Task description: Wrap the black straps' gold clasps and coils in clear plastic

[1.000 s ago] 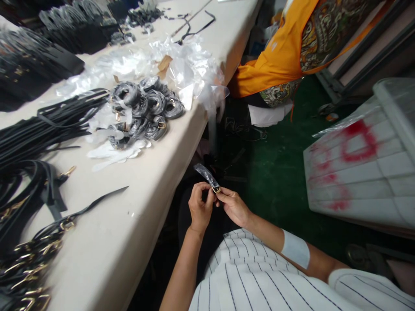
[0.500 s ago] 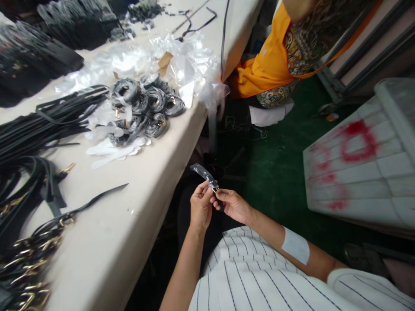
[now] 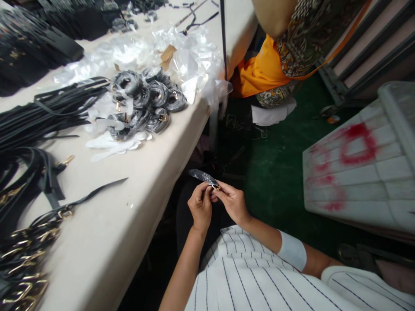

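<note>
A dark strap (image 3: 201,175) with clear plastic wrap around part of it is held between my hands, above my lap. Its gold buckle (image 3: 215,187) shows at the fingertips. My left hand (image 3: 200,206) pinches the strap from the left, just below the wrapped part. Closed at the buckle from the other side is my right hand (image 3: 234,202), thumb and fingers touching the metal. The strap's lower end is hidden behind my fingers. On the table to the left lies a pile of coiled, plastic-wrapped straps (image 3: 157,96), some with gold buckles showing.
The pale table (image 3: 110,224) runs along my left. It bears long black straps (image 3: 61,106), straps with gold hardware (image 3: 29,255), clear plastic bags (image 3: 129,54) and a white glove (image 3: 113,146). A co-worker in an orange apron (image 3: 259,71) is ahead. A white bin (image 3: 353,168) stands right.
The wrapped strap has tipped lower and flatter. My right hand has turned and come in closer over the buckle; my left hand has shifted slightly.
</note>
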Tool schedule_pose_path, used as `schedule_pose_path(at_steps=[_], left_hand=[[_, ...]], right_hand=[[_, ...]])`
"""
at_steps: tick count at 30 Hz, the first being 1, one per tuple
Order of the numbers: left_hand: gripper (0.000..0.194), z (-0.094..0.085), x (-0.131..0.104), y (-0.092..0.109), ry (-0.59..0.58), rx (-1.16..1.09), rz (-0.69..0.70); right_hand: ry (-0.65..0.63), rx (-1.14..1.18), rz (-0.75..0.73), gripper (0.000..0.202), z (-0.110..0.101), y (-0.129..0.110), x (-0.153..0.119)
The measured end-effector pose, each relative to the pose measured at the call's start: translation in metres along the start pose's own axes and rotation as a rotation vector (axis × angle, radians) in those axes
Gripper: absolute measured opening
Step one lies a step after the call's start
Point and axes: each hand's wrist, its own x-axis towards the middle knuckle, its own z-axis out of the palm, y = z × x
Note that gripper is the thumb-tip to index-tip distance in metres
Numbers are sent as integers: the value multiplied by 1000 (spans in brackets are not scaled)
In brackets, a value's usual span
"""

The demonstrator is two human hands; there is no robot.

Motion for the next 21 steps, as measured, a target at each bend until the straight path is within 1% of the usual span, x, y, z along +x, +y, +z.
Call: schedule_pose_path(at_steps=[5,10,13,17,19,21], left_hand=[[14,-6,2,-2,-66,135,160],[10,-9,6,-3,-93,246,222],[8,-9,6,-3,-95,290,206],[10,-6,2,-1,-98,298,128],[13,-3,-2,0,-106,269,62],[16,0,-6,2,-119,234,-9]], right_hand=[[10,70,40,41,3,0,-2],[7,85,50,44,4,3,-3],[31,69,34,45,4,5,-4],[77,72,22,44,4,9,-4],[86,135,60,40,4,10,-3],[95,224,133,40,5,11,-3]])
